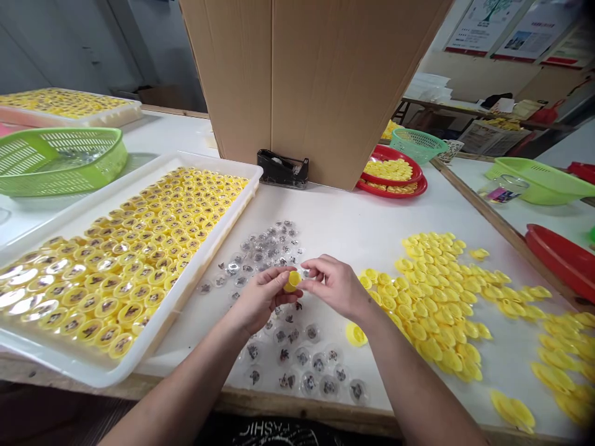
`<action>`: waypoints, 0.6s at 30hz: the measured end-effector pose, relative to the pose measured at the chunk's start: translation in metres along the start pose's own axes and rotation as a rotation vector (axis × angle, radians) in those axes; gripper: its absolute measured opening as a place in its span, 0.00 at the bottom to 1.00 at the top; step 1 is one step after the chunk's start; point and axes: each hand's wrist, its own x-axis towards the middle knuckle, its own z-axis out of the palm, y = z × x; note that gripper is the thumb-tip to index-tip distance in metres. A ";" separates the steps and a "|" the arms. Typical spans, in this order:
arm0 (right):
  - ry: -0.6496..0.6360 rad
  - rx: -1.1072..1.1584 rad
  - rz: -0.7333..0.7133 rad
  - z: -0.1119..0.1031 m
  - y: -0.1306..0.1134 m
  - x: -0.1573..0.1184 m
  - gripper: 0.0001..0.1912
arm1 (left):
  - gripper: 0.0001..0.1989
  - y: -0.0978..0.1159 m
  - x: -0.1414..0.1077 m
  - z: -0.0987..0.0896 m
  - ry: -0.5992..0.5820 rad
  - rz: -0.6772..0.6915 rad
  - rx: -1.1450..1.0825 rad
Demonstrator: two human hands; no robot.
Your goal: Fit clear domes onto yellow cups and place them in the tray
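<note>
Between the thumb and fingers of my left hand (264, 296) is a small round yellow cup (292, 282). My right hand (335, 285) is close on its right side, thumb and forefinger curled in a pinch near the cup's edge. What sits in that pinch is too small to make out. Below and beyond both hands, clear domed pieces with small printed figures (318, 362) are scattered over the white table. A single yellow piece (356, 334) lies beside my right wrist, next to a broad heap of yellow cups (430, 310).
To the left, a white tray (106, 375) holds rows of yellow cups with printed faces. A green basket (60, 179) stands behind it. A tall cardboard box (316, 80) rises ahead, with a black tape dispenser (282, 170) at its foot. Red plates (421, 186) are at its right.
</note>
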 end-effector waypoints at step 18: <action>-0.051 -0.014 0.140 0.011 0.031 -0.002 0.07 | 0.21 0.002 0.004 -0.013 0.116 0.068 -0.052</action>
